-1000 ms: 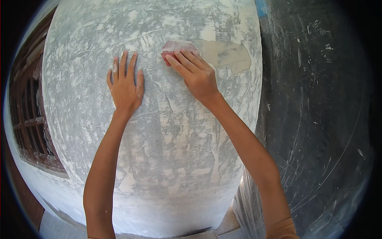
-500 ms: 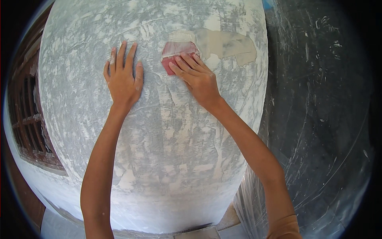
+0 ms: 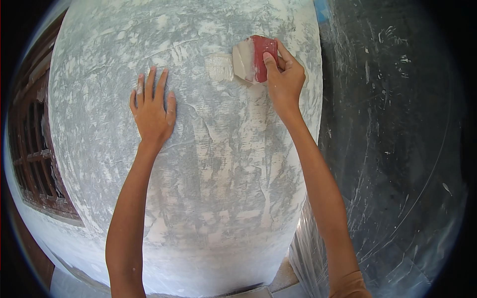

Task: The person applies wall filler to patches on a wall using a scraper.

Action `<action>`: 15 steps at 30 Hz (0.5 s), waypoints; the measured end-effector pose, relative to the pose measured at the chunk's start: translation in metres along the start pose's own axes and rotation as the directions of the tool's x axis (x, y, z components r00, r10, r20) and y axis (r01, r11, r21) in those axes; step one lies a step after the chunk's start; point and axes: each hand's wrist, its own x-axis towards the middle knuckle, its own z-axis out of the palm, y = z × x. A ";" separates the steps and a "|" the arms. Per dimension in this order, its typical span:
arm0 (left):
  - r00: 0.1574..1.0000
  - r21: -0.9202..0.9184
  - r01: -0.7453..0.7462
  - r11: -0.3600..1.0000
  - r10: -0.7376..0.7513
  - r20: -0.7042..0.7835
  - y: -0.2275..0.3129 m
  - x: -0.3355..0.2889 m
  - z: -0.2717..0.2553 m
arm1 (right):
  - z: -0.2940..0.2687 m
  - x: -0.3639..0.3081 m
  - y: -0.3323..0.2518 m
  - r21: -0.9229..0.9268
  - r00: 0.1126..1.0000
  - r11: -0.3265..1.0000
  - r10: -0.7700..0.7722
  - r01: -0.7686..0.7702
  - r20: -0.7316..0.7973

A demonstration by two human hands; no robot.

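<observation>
**Unevenly coated, with much grey left showing**

Most of the view is filled by a broad grey wall streaked with white filler (image 3: pixel 198 198), bent into a barrel shape by the lens. On the right it is bordered by a dark, white-scuffed surface (image 3: pixel 387 124), and on the left a brown wooden latticed window (image 3: pixel 36 156) is seen. Near the lower right, crumpled clear plastic sheeting (image 3: pixel 304 258) is gathered beside the wall's edge.

Against the wall, the bare left hand (image 3: pixel 153 116) is held with its fingers spread and pointed upward; nothing is gripped by it. By the bare right hand (image 3: pixel 288 82), a flat, red, many-sided scraper (image 3: pixel 264 57) is pinched between thumb and fingers, in front of the wall's upper right part. Whether the wall is touched by its edge cannot be told. Its left portion is covered with cream-coloured paste (image 3: pixel 243 57).

Just left of the scraper, a small, smooth, cream patch (image 3: pixel 218 67) is seen on the wall. Judged by the surface, a thin, broken coat has been spread over much of it, while grey gaps, ridges and rough streaks are left unevened. What is covered behind the scraper is hidden.
</observation>
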 end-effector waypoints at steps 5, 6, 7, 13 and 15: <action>1.000 0.015 -0.005 1.000 0.004 0.024 -0.002 -0.002 -0.002 | 0.013 0.013 0.011 -0.008 0.982 0.983 0.183 -0.183 0.034; 1.000 0.016 -0.005 1.000 0.004 0.023 -0.002 -0.001 -0.001 | 0.013 0.016 0.015 -0.007 0.982 0.983 0.185 -0.185 0.034; 1.000 0.018 -0.004 1.000 0.003 0.024 -0.003 -0.002 -0.002 | 0.012 0.018 0.019 -0.021 0.985 0.986 0.167 -0.167 0.031; 1.000 0.068 0.000 0.998 -0.001 0.026 -0.004 -0.002 0.000 | -0.008 0.024 0.020 -0.054 0.979 0.989 0.129 -0.139 -0.155; 1.000 0.062 -0.005 0.998 0.003 0.018 -0.005 0.000 0.000 | 0.002 0.021 0.012 0.135 0.985 0.979 0.161 -0.151 -0.066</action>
